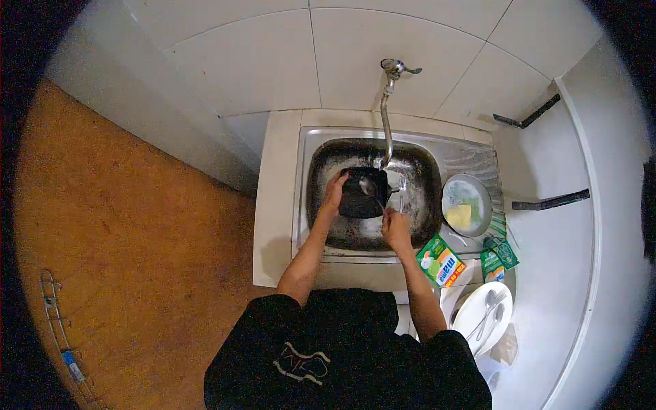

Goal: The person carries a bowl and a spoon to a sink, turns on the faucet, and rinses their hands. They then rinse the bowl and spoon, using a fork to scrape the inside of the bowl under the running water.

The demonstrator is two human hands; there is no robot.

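Note:
My left hand point(333, 193) grips the left edge of a black, roughly square pan or tub point(359, 203), held inside the metal sink point(439, 198). My right hand point(395, 229) is closed around the handle of a spoon point(367, 186), whose bowl end lies over the black vessel under the tap's spout. A fork point(402, 186) rests in the sink just right of the vessel. Whether water is running from the tap point(387, 130) is hard to make out.
On the drainboard, a round bowl point(450, 195) holds suds and a yellow sponge point(460, 216). Green detergent packets point(441, 262) lie at the sink's front right. White plates point(465, 316) with spoons stand lower right. A metal hanger rack point(60, 335) is at far left.

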